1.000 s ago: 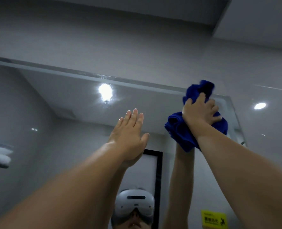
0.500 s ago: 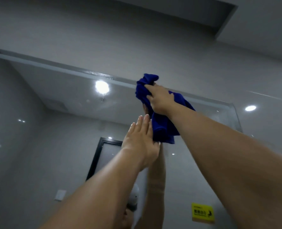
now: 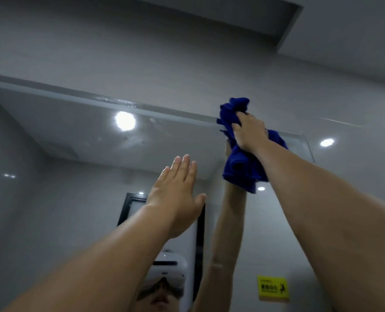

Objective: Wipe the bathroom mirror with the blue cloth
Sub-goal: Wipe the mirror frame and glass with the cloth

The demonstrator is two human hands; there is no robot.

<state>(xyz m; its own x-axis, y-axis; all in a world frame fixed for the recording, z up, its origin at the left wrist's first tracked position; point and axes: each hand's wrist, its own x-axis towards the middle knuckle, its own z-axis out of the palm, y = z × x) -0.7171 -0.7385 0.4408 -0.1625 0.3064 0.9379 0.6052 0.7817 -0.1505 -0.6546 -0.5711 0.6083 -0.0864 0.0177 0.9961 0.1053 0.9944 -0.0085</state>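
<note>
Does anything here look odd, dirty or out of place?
Nothing is broken or askew. The mirror shows faint smears beside the reflected ceiling light and wet streaks along its top edge, left of the blue cloth that the right hand grips.

Right hand point(image 3: 250, 134) grips bunched blue cloth point(image 3: 243, 170) against mirror point(image 3: 85, 140) top edge. Left hand point(image 3: 175, 190) flat, fingers straight, at glass. Yellow sign point(image 3: 273, 288) reflected lower right.

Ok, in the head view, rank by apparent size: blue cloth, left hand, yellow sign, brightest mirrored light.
1. blue cloth and left hand: too alike to rank, cloth partly hidden
2. yellow sign
3. brightest mirrored light
</note>
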